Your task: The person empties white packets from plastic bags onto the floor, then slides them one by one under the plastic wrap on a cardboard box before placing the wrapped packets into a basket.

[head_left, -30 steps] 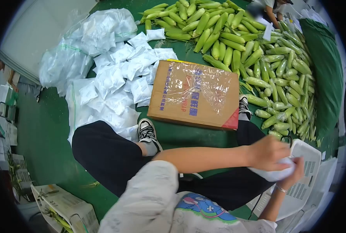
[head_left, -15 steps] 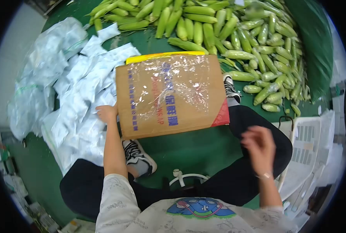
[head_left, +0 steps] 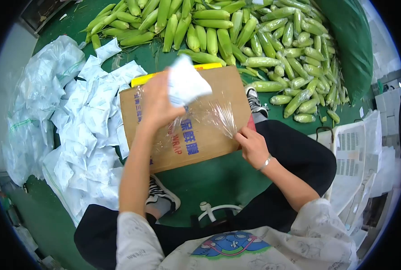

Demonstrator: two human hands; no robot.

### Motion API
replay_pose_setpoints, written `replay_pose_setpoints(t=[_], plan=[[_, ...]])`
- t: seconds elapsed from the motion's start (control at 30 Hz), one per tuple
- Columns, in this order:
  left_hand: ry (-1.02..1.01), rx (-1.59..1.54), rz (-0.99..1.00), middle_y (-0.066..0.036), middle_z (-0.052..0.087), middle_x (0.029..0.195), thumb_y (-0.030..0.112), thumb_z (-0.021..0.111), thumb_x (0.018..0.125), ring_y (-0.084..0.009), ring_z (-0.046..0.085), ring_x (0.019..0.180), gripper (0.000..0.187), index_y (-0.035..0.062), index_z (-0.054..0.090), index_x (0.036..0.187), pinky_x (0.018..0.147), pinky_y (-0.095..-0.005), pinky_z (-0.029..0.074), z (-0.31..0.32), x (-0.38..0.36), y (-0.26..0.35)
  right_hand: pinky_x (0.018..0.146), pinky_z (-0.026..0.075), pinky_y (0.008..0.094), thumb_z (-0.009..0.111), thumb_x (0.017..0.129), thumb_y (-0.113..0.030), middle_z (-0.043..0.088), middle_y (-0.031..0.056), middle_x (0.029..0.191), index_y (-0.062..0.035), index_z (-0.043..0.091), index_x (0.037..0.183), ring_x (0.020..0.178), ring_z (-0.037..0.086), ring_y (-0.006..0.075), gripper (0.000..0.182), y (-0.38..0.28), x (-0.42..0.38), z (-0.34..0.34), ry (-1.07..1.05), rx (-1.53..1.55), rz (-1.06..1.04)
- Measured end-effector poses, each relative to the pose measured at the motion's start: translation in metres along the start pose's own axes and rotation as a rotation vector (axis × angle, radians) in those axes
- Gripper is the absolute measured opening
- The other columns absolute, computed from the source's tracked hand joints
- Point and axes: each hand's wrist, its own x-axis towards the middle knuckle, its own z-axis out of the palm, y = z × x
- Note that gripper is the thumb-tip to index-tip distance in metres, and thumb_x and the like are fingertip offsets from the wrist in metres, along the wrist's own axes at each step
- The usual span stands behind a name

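A brown cardboard box (head_left: 209, 139) with blue and red print lies in front of me, clear plastic wrap (head_left: 221, 118) stretched over its top. Above its left half, my left hand (head_left: 157, 102) is closed on a flat white ice pack (head_left: 187, 82), both partly blurred. At the box's right edge, my right hand (head_left: 253, 146) pinches a gathered corner of the plastic wrap, pulling it into creases. A heap of similar white ice packs (head_left: 90, 128) spreads out left of the box.
Green corn cobs (head_left: 211, 20) in husks lie beyond the box; wrapped cobs (head_left: 306, 67) are piled to the right. A yellow strip (head_left: 139, 80) shows behind the box. Clear plastic bags (head_left: 38, 108) stand far left, a white crate (head_left: 347, 148) at right.
My left hand has gone from the ice pack heap to above the box, bringing one ice pack. My right hand has moved from above my knee to the box's right edge and grips the wrap.
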Motion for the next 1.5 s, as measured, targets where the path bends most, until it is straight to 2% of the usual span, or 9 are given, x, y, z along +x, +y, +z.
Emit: replay_pose_setpoints(t=[0.1,0.3,0.5,0.63,0.77,0.97,1.13,1.27,1.5], plan=[[-0.508,-0.03,0.168,-0.021,0.046,0.128,0.023,0.079,0.049,-0.0392,0.04,0.124,0.106,0.0029,0.033,0.143,0.107,-0.045,0.03,0.024,0.014,-0.004,0.06,0.048,0.0374,0.05,0.073,0.012,0.055,0.0118,0.082,-0.0025,0.052,0.085,0.068,0.059,0.0326,0.019,-0.012,0.013,-0.041,0.12,0.335,0.08],[-0.75,-0.223,0.184,-0.021,0.044,0.132,0.022,0.08,0.052,-0.0381,0.038,0.128,0.107,0.0045,0.03,0.145,0.11,-0.0472,0.026,0.031,0.018,0.005,0.061,0.048,0.0358,0.052,0.089,0.0,0.058,0.0146,0.074,0.0014,0.051,0.085,0.066,0.061,0.0289,0.004,0.002,0.112,0.024,0.321,0.834,0.466],[-0.238,0.091,-0.191,-0.023,0.047,0.126,0.034,0.082,0.064,-0.0394,0.043,0.122,0.089,-0.0006,0.039,0.134,0.102,-0.0474,0.035,-0.013,-0.051,0.025,0.106,0.028,0.0496,0.079,0.068,-0.035,0.035,0.0189,0.142,-0.0115,0.039,0.132,0.131,0.034,0.0388,0.079,0.03,0.118,0.048,-0.121,0.294,-0.168],[-0.455,0.535,-0.663,-0.02,0.058,0.108,0.038,0.078,0.074,-0.0364,0.058,0.101,0.063,-0.0052,0.053,0.112,0.081,-0.0439,0.051,-0.022,-0.116,0.033,0.105,0.03,0.0503,0.082,0.054,-0.026,0.04,0.0201,0.138,-0.0076,0.035,0.134,0.128,0.039,0.0379,0.094,0.054,0.15,0.029,-0.392,0.132,-0.385],[-0.478,0.55,-0.523,-0.017,0.063,0.086,0.03,0.07,0.082,-0.0344,0.063,0.078,0.035,-0.0039,0.063,0.089,0.069,-0.0424,0.052,-0.01,-0.139,0.011,0.098,0.039,0.0444,0.084,0.053,-0.031,0.049,0.0214,0.125,-0.0077,0.035,0.137,0.118,0.048,0.037,0.1,0.049,0.166,0.026,-0.498,0.209,-0.347],[-0.236,-0.406,-0.612,-0.016,0.067,0.079,0.012,0.059,0.086,-0.0262,0.064,0.068,0.018,-0.0033,0.065,0.077,0.064,-0.0342,0.049,-0.075,-0.081,0.041,0.098,0.038,0.044,0.08,0.058,-0.038,0.049,0.0237,0.116,-0.0043,0.034,0.139,0.112,0.049,0.0372,0.099,0.015,0.123,0.029,-0.405,-0.119,-0.342],[-0.199,-0.132,-0.021,-0.019,0.064,0.08,0.009,0.063,0.082,-0.0357,0.062,0.073,0.01,-0.0007,0.066,0.082,0.065,-0.0404,0.049,-0.003,-0.064,0.083,0.092,0.042,0.0465,0.081,0.053,-0.038,0.053,0.0237,0.112,-0.0029,0.043,0.129,0.108,0.052,0.0383,0.091,-0.021,0.073,0.048,-0.491,0.187,-0.281],[-0.326,-0.181,0.109,-0.024,0.058,0.116,0.015,0.064,0.086,-0.0405,0.057,0.104,0.035,-0.005,0.057,0.113,0.092,-0.0429,0.046,-0.011,-0.084,0.104,0.084,0.049,0.044,0.083,0.051,-0.027,0.064,0.0198,0.099,-0.0045,0.061,0.11,0.094,0.061,0.0392,0.067,-0.006,0.086,0.051,-0.611,0.589,-0.074],[-0.795,-0.086,0.27,-0.028,0.054,0.112,0.04,0.071,0.08,-0.0428,0.056,0.103,0.062,-0.0048,0.046,0.117,0.089,-0.0441,0.047,-0.026,-0.021,0.078,0.081,0.05,0.0347,0.076,0.06,-0.011,0.064,0.0094,0.108,-0.0069,0.059,0.117,0.099,0.06,0.0227,0.06,0.008,0.141,0.028,-1.166,1.185,0.134]])
